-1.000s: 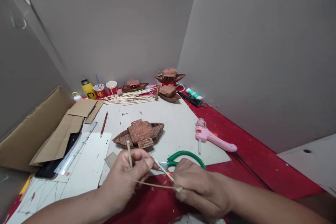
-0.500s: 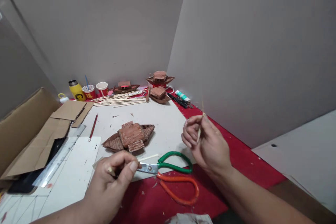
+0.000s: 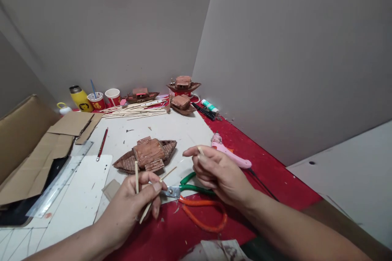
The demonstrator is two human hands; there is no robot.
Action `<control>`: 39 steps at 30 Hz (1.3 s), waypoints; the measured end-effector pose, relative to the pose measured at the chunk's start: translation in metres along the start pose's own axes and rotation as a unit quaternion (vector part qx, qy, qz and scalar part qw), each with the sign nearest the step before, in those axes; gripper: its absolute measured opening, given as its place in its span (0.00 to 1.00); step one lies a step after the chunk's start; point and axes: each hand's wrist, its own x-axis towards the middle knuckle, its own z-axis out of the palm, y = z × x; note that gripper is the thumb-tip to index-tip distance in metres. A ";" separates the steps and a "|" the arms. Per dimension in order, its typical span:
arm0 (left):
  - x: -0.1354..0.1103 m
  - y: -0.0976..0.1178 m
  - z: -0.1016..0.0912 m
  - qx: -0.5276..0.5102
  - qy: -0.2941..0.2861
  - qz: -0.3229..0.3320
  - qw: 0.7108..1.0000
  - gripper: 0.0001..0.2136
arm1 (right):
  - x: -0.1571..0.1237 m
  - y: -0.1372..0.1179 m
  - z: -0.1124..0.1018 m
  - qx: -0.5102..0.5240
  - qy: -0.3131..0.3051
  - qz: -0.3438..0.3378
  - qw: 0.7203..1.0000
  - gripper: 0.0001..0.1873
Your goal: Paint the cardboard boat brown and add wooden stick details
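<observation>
My left hand (image 3: 137, 197) is closed on thin wooden sticks. One stick (image 3: 136, 176) stands upright out of the fist, and a slanting stick (image 3: 168, 174) is pinched between thumb and fingertips. My right hand (image 3: 216, 167) pinches a short pale stick (image 3: 200, 151), of which only the end shows. Below the hands lies a pair of scissors (image 3: 203, 210) with one green and one orange handle; the left fingers hide its blades. Just beyond sits a brown model boat (image 3: 150, 153) with a flat plank roof.
A pink glue gun (image 3: 231, 155) lies on the red cloth (image 3: 260, 171) at right. Several model boats (image 3: 183, 83) and loose sticks (image 3: 134, 109) are at the back, beside paper cups (image 3: 112, 97) and a yellow bottle (image 3: 80, 100). Cardboard (image 3: 39, 163), a clear ruler (image 3: 61, 183) and a pencil (image 3: 102, 144) lie left.
My right hand has come left and lower, nearer my left hand, uncovering the glue gun. A stick now stands upright in my left hand, and the slanting one points higher.
</observation>
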 end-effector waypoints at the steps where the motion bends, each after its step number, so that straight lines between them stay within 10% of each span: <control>1: 0.000 0.000 0.001 0.005 -0.004 -0.002 1.000 0.17 | -0.001 0.002 0.000 -0.029 -0.004 -0.002 1.000 0.18; 23: 0.005 -0.004 -0.005 0.025 -0.075 -0.011 0.997 0.17 | 0.004 0.020 -0.001 -0.136 0.016 -0.044 0.990 0.14; 39: -0.008 -0.007 0.002 0.191 -0.071 0.166 0.965 0.10 | 0.005 0.023 0.001 0.069 -0.153 0.214 0.962 0.16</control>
